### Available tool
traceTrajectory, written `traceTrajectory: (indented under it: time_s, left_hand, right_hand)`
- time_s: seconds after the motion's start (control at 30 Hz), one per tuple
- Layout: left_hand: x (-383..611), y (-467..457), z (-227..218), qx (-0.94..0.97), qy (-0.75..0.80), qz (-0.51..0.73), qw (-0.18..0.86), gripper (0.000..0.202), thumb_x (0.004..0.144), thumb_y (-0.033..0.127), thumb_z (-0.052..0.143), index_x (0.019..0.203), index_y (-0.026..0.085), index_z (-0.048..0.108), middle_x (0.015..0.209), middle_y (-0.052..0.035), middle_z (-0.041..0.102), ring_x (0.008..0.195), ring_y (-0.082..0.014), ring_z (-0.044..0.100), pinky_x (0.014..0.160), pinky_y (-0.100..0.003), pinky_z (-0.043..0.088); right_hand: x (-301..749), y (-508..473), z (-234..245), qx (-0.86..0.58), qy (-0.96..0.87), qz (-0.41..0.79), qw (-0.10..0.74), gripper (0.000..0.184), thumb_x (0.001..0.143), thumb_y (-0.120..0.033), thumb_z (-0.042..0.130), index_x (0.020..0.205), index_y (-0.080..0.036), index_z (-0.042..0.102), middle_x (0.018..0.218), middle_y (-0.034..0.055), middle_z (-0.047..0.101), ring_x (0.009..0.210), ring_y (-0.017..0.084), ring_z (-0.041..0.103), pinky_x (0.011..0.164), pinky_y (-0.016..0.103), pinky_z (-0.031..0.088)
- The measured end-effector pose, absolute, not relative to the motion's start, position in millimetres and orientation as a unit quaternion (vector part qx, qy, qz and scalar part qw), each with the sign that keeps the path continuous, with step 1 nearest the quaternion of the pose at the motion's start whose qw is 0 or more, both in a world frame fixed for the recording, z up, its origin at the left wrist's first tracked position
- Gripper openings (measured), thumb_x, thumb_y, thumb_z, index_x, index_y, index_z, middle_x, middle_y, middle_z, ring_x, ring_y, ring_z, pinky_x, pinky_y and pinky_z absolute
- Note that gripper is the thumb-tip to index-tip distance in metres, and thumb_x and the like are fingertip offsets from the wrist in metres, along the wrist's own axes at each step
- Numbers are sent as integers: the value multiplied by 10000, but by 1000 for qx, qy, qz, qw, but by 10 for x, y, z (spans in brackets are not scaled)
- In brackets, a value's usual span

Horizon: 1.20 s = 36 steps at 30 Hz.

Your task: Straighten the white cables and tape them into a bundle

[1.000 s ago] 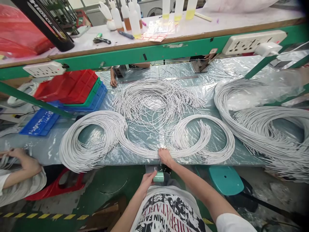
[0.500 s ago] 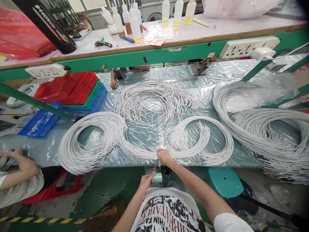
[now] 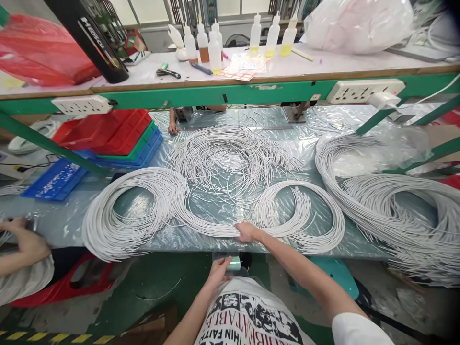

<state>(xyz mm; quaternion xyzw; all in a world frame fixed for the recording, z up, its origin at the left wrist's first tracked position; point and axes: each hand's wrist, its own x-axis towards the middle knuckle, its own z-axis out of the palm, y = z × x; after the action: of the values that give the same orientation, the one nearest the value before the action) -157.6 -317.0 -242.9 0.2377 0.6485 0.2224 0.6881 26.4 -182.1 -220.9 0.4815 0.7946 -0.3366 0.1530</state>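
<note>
My right hand [image 3: 247, 232] rests closed on the middle of a long bundle of white cables [image 3: 151, 211], which curls into a coil on each side at the near table edge. Below the table edge, my left hand [image 3: 218, 270] grips a small pale green roll [image 3: 235, 263], held close to my body. A looser pile of white cables [image 3: 230, 155] lies behind the bundle. The table is covered with clear plastic sheet [image 3: 201, 191].
A large heap of white cables [image 3: 395, 201] fills the right side. Stacked red, green and blue trays [image 3: 118, 139] stand at the left. Another person's hand [image 3: 25, 239] works at the near left; a further hand [image 3: 173, 127] shows at the far edge. Bottles [image 3: 215, 43] stand on the upper shelf.
The camera has tilted upward a little, showing more of the upper shelf. My right hand has turned slightly on the bundle; my left hand stays on the green roll.
</note>
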Motion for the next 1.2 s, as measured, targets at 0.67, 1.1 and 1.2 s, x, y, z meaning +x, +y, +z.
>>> traceTrajectory:
  time_s: [0.67, 1.1, 1.2]
  left_hand:
    - [-1275, -2115, -2753, 533, 653, 237, 484, 318, 855, 282, 615, 1150, 163, 629, 1281, -113, 599, 1287, -278, 465, 1111, -517, 306]
    - [-1596, -1957, -2124, 740, 534, 65, 404, 317, 945, 297, 424, 1151, 163, 624, 1121, -106, 681, 1047, -218, 621, 944, -356, 455]
    - [-1391, -1564, -2231, 797, 476, -6, 372, 339, 887, 317, 590, 1179, 145, 598, 1203, -118, 623, 1137, -253, 564, 999, -458, 421]
  right_hand:
    - [307, -1845, -1846, 476, 800, -332, 154, 391, 838, -438, 687, 1079, -134, 634, 1015, 80, 683, 934, 227, 649, 840, 418, 522]
    - [149, -2268, -2276, 546, 763, -305, 162, 349, 928, -372, 600, 1197, -150, 578, 1113, 84, 634, 959, 219, 634, 848, 434, 533]
    - [143, -2273, -2281, 542, 770, -295, 162, 368, 931, -370, 598, 1226, -154, 565, 1122, 86, 632, 963, 221, 635, 852, 440, 535]
